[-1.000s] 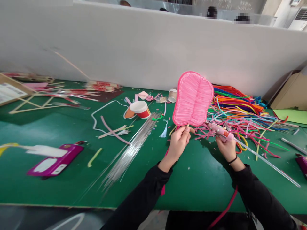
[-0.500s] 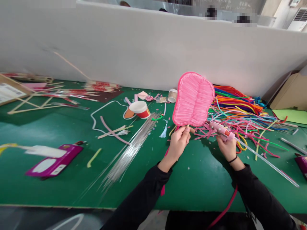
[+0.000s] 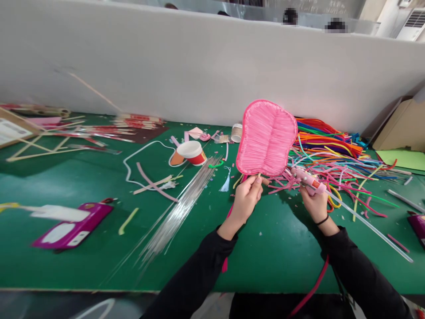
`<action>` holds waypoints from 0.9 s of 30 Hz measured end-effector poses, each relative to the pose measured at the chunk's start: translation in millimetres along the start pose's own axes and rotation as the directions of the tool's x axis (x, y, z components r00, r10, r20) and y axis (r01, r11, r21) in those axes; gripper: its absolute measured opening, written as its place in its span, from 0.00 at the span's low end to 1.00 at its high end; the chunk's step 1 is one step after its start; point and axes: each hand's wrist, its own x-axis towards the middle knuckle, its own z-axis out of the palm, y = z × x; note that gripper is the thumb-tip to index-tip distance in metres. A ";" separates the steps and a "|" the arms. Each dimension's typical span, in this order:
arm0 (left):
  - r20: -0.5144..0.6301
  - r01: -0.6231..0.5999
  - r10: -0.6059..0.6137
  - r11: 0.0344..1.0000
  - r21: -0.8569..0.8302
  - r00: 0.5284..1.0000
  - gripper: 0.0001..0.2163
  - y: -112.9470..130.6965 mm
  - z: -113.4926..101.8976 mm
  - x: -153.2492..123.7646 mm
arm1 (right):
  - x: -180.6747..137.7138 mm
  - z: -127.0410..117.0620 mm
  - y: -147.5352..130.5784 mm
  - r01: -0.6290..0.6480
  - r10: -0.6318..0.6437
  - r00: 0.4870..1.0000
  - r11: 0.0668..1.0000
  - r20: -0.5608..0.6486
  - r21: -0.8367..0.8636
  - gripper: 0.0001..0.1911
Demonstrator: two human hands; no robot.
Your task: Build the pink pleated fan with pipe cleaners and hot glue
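Observation:
Upright in front of me stands a pink hand fan (image 3: 267, 137) with a darker pink rim. My left hand (image 3: 248, 195) is closed around its thin stick handle, just below the fan's lower edge. My right hand (image 3: 314, 201) grips a pink hot glue gun (image 3: 307, 179), whose nozzle points up and left toward the fan's lower right side. A long clear glue stick (image 3: 368, 226) juts from the gun's back end. Part of the gun's handle is hidden by my fingers. A pink strip (image 3: 225, 264) hangs down behind my left wrist.
Colourful pipe cleaners (image 3: 335, 141) are heaped at the right. Left of my hands lie a bundle of thin metallic rods (image 3: 181, 212), a paper cup (image 3: 192, 153), a blue tassel (image 3: 226, 182) and a purple packet (image 3: 75, 226). A white partition (image 3: 149, 66) closes off the green table (image 3: 265, 257) behind.
Both hands keep their holds, and the fan and glue gun have barely moved. The view has shifted slightly, so the things on the left sit a little further left.

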 end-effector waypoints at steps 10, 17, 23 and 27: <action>-0.014 -0.006 0.007 0.998 0.066 1.000 0.23 -1.7 -3.9 4.3 | -2.8 -2.2 -5.0 -0.052 0.056 0.998 0.978 -0.012 0.204 0.10; -0.070 -0.119 0.150 0.938 0.327 0.986 0.21 -3.3 -9.4 6.7 | -6.6 -7.2 -5.0 -0.025 0.021 0.999 0.991 0.032 0.131 0.06; -0.049 -0.216 0.286 0.815 0.538 0.957 0.18 -8.3 -12.8 7.9 | -8.5 -11.0 -13.9 0.021 -0.025 0.998 0.998 0.058 0.064 0.09; -0.016 -0.243 0.312 0.768 0.592 0.950 0.17 -9.5 -13.7 8.5 | -7.7 -12.8 -15.7 0.026 -0.027 0.998 0.999 0.063 0.027 0.09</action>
